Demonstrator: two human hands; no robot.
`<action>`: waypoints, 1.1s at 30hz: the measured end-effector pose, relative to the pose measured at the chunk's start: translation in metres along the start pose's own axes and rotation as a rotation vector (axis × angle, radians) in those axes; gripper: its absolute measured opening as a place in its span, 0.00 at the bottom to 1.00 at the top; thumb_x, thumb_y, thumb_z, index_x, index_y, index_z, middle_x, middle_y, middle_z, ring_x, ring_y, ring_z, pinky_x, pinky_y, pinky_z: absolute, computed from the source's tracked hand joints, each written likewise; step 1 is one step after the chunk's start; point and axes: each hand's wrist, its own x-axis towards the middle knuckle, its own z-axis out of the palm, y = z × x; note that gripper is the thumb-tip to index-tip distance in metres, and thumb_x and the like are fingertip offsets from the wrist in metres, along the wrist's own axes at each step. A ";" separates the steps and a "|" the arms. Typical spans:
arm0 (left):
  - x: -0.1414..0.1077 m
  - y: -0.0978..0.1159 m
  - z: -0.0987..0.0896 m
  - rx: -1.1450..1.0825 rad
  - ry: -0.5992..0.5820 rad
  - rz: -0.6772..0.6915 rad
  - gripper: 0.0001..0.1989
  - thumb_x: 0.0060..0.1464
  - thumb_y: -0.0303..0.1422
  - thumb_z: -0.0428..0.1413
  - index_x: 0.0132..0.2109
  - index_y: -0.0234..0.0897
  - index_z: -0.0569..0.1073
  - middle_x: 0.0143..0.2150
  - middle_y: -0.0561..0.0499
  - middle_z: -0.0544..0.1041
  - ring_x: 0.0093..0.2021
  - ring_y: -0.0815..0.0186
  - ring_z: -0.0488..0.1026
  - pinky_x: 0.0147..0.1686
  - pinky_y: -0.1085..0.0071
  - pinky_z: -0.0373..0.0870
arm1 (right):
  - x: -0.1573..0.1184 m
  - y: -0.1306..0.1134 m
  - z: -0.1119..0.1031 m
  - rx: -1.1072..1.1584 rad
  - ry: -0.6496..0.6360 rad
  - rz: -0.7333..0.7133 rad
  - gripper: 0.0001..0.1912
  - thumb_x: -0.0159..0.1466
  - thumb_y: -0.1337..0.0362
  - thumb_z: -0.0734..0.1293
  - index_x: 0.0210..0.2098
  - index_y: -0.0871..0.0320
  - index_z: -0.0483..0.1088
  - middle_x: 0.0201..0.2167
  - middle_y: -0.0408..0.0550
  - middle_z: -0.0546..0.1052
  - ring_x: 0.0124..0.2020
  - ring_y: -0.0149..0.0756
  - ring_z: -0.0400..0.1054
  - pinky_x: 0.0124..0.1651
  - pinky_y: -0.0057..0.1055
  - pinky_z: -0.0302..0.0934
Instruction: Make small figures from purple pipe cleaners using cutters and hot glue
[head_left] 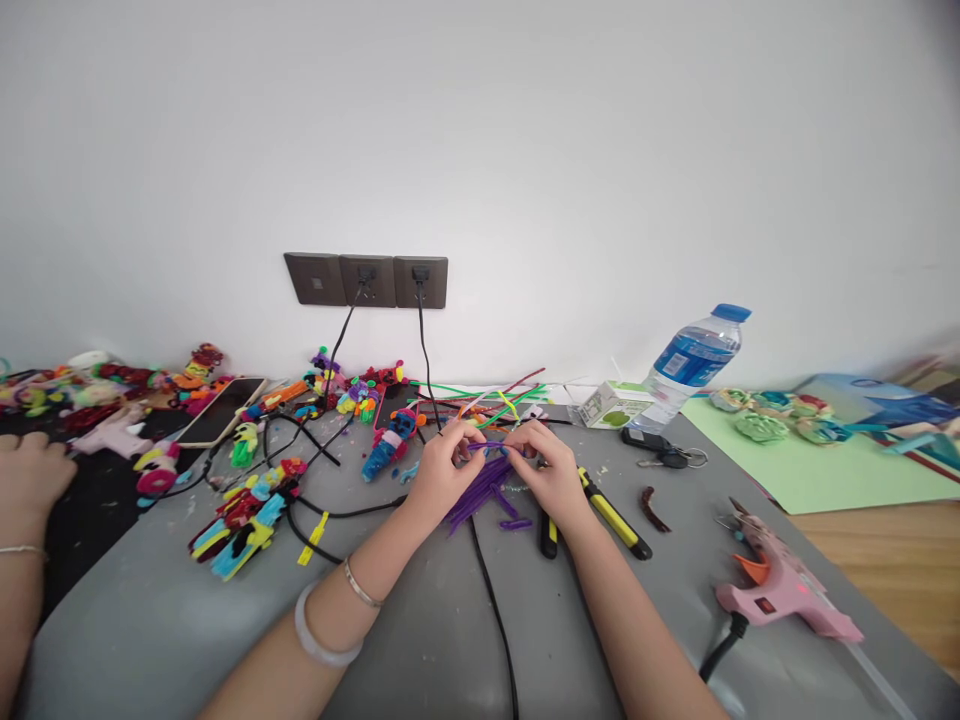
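Note:
Both hands meet near the middle of the grey table, with fingertips pinched close together. My left hand (450, 462) is closed on a purple pipe cleaner (491, 446) that runs across to the other hand. My right hand (546, 462) pinches the same pipe cleaner from its other side. Below the fingers lies a bundle of purple pipe cleaners (474, 495). A short, bent purple piece (516, 524) rests just in front of it. Black-and-yellow pliers (616, 515) lie beside my right hand, one handle partly behind the wrist.
A pink glue gun (787, 590) lies at right, near keys (673, 457), a small box (616, 404) and a tilted water bottle (694, 360). Pipe-cleaner figures (251, 520) and a phone (221, 412) are at left. Black cords (487, 590) cross the table. Another person's hand (30, 480) rests far left.

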 end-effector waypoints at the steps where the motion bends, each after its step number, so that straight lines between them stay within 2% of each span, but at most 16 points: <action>1: 0.000 0.000 0.000 0.002 0.006 0.001 0.05 0.53 0.24 0.53 0.37 0.38 0.70 0.35 0.52 0.72 0.30 0.70 0.68 0.30 0.74 0.63 | 0.000 0.000 0.000 -0.001 0.005 0.000 0.06 0.65 0.66 0.63 0.31 0.55 0.70 0.30 0.46 0.70 0.31 0.36 0.62 0.32 0.32 0.55; 8: 0.000 0.000 -0.002 0.030 0.017 -0.008 0.04 0.53 0.25 0.54 0.37 0.38 0.70 0.35 0.53 0.72 0.29 0.71 0.67 0.30 0.75 0.64 | -0.001 -0.001 0.000 -0.025 0.002 0.020 0.06 0.66 0.64 0.63 0.32 0.54 0.70 0.31 0.48 0.71 0.35 0.39 0.65 0.36 0.34 0.59; 12: 0.000 -0.001 -0.002 0.022 0.028 -0.025 0.04 0.53 0.25 0.54 0.37 0.38 0.70 0.36 0.53 0.74 0.29 0.71 0.68 0.28 0.75 0.63 | -0.002 -0.001 0.000 0.007 -0.030 0.055 0.07 0.66 0.61 0.64 0.32 0.55 0.71 0.29 0.47 0.70 0.28 0.36 0.62 0.31 0.32 0.56; 20: 0.000 0.003 -0.002 0.006 0.030 -0.058 0.03 0.54 0.27 0.54 0.37 0.37 0.70 0.35 0.53 0.74 0.28 0.71 0.67 0.27 0.76 0.62 | -0.006 0.007 0.004 0.355 -0.136 0.300 0.12 0.63 0.54 0.66 0.33 0.57 0.70 0.25 0.44 0.69 0.24 0.33 0.61 0.26 0.30 0.56; 24: 0.000 0.002 -0.002 0.009 0.030 -0.061 0.03 0.54 0.27 0.54 0.37 0.38 0.70 0.35 0.53 0.74 0.28 0.71 0.67 0.27 0.76 0.62 | -0.004 0.004 0.004 0.457 -0.180 0.385 0.16 0.59 0.49 0.68 0.33 0.56 0.68 0.23 0.41 0.67 0.22 0.31 0.60 0.24 0.28 0.56; 28: -0.001 0.001 -0.001 0.023 0.033 -0.044 0.03 0.54 0.26 0.54 0.37 0.38 0.70 0.36 0.53 0.74 0.27 0.72 0.66 0.27 0.76 0.61 | -0.002 0.002 0.003 0.501 -0.216 0.418 0.17 0.59 0.49 0.69 0.32 0.56 0.67 0.21 0.38 0.64 0.19 0.27 0.56 0.22 0.26 0.53; 33: -0.001 0.003 0.000 0.038 0.031 -0.033 0.03 0.53 0.26 0.54 0.35 0.38 0.70 0.35 0.53 0.74 0.26 0.72 0.66 0.26 0.76 0.61 | 0.000 0.001 0.001 0.526 -0.236 0.423 0.17 0.58 0.49 0.70 0.31 0.56 0.66 0.23 0.40 0.68 0.22 0.28 0.60 0.24 0.26 0.58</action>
